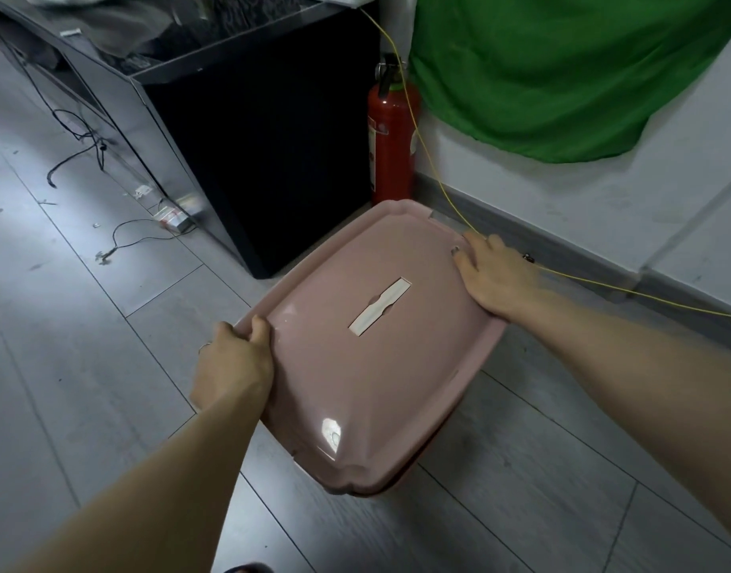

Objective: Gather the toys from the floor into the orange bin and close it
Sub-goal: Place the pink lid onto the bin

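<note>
Several surroundings are noted first: grey plank floor (86, 324), a white wall with grey skirting (603, 192), and a green cloth (562, 68) hung against that wall. A black cabinet (268, 159) is set just behind the bin, with a red fire extinguisher (390, 134) stood in the corner beside it. A thin yellow cable (434, 175) is run down past the extinguisher and along the skirting, passing close by the right hand. Loose black wires (78, 150) and small litter are scattered on the floor at left.

The bin is placed on the floor near the corner; only a sliver of its darker body (380, 492) is seen under the lid. The pink lid (367, 366), domed and glossy, is seated on top, with a pale recessed handle strip (380, 307) at centre.

The left hand (235, 366) is curled round the lid's near-left rim, gripping it. The right hand (496, 275) is laid on the far-right edge, fingers fairly straight, pressing down.
</note>
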A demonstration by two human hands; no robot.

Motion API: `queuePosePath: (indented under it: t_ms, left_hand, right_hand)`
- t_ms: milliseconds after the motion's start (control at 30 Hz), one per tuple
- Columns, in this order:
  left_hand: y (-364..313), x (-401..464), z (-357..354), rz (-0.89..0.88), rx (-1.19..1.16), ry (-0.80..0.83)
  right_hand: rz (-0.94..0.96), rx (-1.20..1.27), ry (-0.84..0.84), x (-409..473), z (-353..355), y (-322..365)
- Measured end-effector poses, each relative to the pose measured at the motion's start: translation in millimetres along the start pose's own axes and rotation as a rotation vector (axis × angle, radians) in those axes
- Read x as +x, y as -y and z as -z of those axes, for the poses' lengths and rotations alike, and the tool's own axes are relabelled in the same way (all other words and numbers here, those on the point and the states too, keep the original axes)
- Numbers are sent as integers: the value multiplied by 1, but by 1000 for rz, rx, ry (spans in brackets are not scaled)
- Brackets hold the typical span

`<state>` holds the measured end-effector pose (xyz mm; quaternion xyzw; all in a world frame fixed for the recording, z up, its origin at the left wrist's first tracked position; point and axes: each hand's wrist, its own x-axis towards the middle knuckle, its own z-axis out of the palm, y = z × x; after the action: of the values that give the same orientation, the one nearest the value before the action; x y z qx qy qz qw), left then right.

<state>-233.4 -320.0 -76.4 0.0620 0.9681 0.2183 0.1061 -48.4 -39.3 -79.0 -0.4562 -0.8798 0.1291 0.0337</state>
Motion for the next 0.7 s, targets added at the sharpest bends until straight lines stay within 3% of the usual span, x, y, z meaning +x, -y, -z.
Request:
queuePosePath:
  t_ms: [267,467,533,700]
  left_hand:
    - [2,-11,5,99,-188,-12]
    - [-2,-29,8,502,-696,23]
    - [-4,-32,7,553,-794,37]
    - [5,-38,7,590,-810,106]
  right_hand:
    - [36,-39,-45,7,8,-5]
    - [23,-57,-38,19,16,-3]
    - [13,-74,-42,23,19,-2]
    - [52,-48,-21,31,21,6]
